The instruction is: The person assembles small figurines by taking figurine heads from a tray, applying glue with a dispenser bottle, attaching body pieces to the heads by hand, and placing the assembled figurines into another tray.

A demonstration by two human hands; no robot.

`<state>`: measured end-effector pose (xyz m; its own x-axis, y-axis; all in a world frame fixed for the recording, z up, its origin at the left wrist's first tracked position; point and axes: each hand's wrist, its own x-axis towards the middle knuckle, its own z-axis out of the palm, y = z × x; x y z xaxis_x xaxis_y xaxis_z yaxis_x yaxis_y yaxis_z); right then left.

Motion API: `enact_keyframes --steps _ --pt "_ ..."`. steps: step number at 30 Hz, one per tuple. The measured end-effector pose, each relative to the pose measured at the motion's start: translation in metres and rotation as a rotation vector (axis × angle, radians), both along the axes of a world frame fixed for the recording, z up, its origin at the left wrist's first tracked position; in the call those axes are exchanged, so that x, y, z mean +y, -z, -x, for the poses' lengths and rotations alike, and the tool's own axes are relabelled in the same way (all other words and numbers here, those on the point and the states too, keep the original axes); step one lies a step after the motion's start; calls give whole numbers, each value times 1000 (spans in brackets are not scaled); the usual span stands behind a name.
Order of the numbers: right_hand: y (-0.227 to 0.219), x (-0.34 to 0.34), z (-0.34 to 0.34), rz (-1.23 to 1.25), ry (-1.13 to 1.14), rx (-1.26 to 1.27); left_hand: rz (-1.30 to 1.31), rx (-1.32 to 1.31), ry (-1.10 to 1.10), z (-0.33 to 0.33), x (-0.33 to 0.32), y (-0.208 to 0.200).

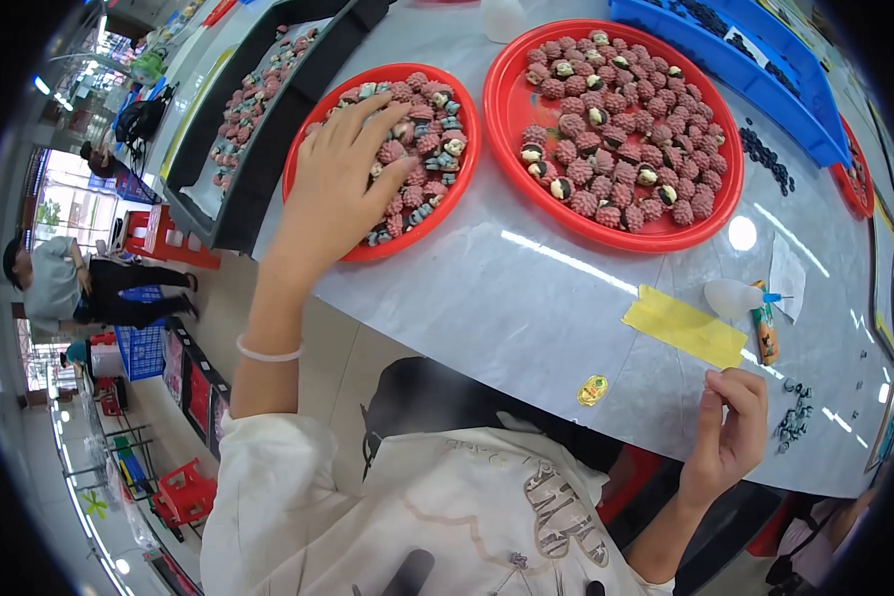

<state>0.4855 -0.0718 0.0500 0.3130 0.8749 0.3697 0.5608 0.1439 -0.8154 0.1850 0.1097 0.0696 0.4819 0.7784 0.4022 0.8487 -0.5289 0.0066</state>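
Observation:
My left hand (343,179) lies over the smaller round red tray (474,149), its fingers spread across the pieces in it. This tray holds many small pink, knobbly pieces (392,152) mixed with grey-blue parts and cream faces. To its right, a larger red tray (502,129) holds similar pink pieces (601,186), several showing black and cream faces. My right hand (730,427) hovers by the table's near edge, thumb and fingers pinched together. Whatever it may hold is too small to make out. Nearby are a strip of yellow tape (687,326) and a white squeeze bottle with a blue needle tip (733,298).
A long black tray (253,204) with more pieces stands at the left. A blue bin (785,94) with dark parts sits at the far right, loose black parts (765,159) beside it. Small dark-green parts (794,415) and a gold sticker (593,390) lie near the front edge.

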Motion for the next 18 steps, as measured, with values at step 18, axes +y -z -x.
enact_keyframes --steps 18 --pt "-4 -18 -20 40 12 -19 300 -101 376 -149 53 10"
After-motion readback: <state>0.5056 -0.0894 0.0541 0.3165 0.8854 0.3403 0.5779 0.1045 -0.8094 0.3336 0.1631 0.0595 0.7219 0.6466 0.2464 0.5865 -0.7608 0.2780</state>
